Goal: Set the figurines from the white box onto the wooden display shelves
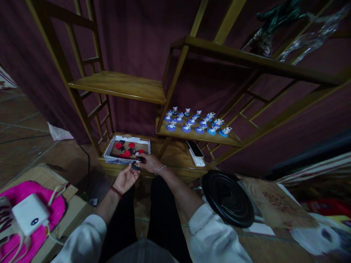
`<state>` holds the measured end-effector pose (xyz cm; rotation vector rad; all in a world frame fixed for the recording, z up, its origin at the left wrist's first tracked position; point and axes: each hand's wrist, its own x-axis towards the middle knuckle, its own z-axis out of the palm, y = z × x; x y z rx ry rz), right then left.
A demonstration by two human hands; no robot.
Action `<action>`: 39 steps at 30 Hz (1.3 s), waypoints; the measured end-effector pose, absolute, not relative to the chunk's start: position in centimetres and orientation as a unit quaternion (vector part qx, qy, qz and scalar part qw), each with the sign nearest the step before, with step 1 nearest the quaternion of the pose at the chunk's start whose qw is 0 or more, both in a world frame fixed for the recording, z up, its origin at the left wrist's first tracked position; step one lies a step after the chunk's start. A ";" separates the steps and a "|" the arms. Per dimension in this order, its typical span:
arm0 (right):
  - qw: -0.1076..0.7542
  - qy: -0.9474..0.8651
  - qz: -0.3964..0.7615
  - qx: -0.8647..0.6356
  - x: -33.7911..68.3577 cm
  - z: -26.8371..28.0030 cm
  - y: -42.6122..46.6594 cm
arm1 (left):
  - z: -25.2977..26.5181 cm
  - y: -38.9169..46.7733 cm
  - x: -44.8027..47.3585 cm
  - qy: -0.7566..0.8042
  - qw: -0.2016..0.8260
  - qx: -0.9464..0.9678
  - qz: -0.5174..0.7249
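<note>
In front of my knees, a small figurine (136, 165) with a dark round base is between my two hands. My left hand (126, 178) pinches its base from below and the left. My right hand (149, 163) grips its upper part from the right. Just behind them sits a shallow cardboard box (108, 152) on the low shelf, its near rim close to my fingers. Inside lie several black figurines with red round bases (127, 153), tumbled together. Further right, several small figurines on purple and blue bases (188, 127) stand in rows on a raised shelf (181, 134).
A phone (195, 149) and a white flat item (197, 160) rest on the low shelf. A wooden shelf board (117, 84) juts out above the box. At right is a black round stool-like object (227, 199); at left, a white power bank-like device (30, 213) on pink cloth (56, 204).
</note>
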<state>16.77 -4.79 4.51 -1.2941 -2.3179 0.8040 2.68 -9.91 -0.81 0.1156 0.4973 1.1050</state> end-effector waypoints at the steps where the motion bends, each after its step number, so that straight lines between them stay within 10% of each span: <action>1: 0.179 -0.822 0.278 -0.464 16.7 4.6 -4.8 | -0.8 -9.9 2.7 0.233 0.821 0.053 0.518; 39: 0.191 -0.827 0.285 -0.446 16.7 4.7 -5.7 | -1.2 -10.1 3.0 0.245 0.812 0.060 0.526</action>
